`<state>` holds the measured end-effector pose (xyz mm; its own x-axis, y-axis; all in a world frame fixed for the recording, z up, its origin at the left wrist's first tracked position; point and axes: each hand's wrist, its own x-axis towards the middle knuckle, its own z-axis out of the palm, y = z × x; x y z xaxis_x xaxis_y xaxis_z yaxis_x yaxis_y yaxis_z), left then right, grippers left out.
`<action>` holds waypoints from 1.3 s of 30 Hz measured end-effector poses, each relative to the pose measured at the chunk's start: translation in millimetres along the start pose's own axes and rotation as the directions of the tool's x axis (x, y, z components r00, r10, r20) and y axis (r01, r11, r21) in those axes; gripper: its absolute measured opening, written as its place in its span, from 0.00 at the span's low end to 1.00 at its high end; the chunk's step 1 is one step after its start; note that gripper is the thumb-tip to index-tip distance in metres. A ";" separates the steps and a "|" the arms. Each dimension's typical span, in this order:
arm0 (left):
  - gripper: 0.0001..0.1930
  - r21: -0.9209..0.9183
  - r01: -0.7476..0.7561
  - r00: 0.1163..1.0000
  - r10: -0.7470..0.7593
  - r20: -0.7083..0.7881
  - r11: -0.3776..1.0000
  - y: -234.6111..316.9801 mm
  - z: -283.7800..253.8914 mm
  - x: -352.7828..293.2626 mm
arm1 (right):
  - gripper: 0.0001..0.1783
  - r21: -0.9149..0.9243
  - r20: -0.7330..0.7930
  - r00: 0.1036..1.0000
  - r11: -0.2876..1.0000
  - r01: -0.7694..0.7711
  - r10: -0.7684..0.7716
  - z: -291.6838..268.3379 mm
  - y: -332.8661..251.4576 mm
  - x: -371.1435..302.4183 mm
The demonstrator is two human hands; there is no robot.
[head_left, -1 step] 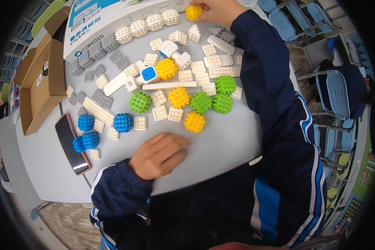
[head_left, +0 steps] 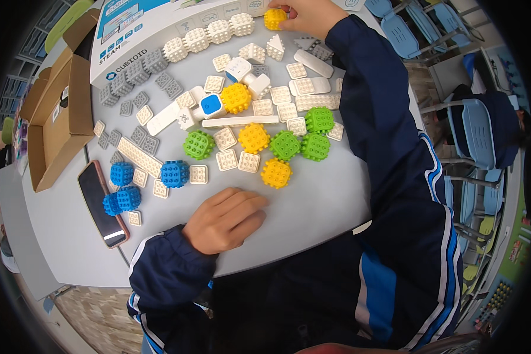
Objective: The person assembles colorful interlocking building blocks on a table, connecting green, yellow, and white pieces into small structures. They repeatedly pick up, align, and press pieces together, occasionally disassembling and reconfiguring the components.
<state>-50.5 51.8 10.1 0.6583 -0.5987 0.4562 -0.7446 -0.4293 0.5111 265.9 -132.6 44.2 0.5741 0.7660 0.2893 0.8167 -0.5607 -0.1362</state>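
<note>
My right hand [head_left: 312, 15] reaches to the far edge of the blocks and grips a yellow studded cube block [head_left: 274, 19] between thumb and fingers. It is beside the white box, at the end of a row of white studded blocks [head_left: 219, 32]. Close to the near table edge rests my left hand [head_left: 224, 219], fingers loosely bent and slightly apart, with nothing visible in it. The nearest piece to it is a yellow block [head_left: 276, 173]. Beyond lie green blocks [head_left: 285, 144], a blue block [head_left: 174, 174] and a white piece with a blue square [head_left: 211, 105].
At the far left stands a large white printed box [head_left: 118, 59], with an open brown cardboard box [head_left: 62, 118] beside it. A phone [head_left: 102, 203] lies left of the blue blocks. Grey blocks [head_left: 137, 72] and flat white plates [head_left: 226, 160] are scattered about. Blue chairs [head_left: 475, 133] stand at the right.
</note>
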 end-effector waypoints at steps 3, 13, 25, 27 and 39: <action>0.11 0.004 0.012 1.000 -0.012 -0.005 1.000 -0.4 1.7 -1.8 | 0.16 0.053 -0.034 0.999 0.999 0.008 -0.006 8.4 0.0 0.7; 0.10 0.016 0.014 1.000 -0.014 -0.017 1.000 -3.8 1.4 2.2 | 0.16 0.161 -0.083 0.997 0.987 0.003 0.011 14.6 -1.6 10.1; 0.10 0.014 0.027 0.999 -0.027 -0.023 1.000 -2.6 1.7 2.1 | 0.16 0.196 -0.119 0.992 0.978 0.066 -0.044 17.7 -2.3 10.2; 0.10 0.018 0.023 1.000 -0.022 -0.018 1.000 -2.9 1.6 2.1 | 0.16 0.215 -0.115 0.992 0.974 0.068 -0.044 16.7 -1.3 8.5; 0.11 0.031 0.010 1.000 -0.010 0.000 0.999 -3.5 0.9 2.1 | 0.19 0.409 0.246 0.893 0.876 0.257 -0.377 -50.0 -114.5 -27.7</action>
<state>-46.6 51.4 8.6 0.6659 -0.5940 0.4513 -0.7409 -0.4561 0.4929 153.6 -105.3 99.1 0.2188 0.9727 0.0767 0.8864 -0.1653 -0.4323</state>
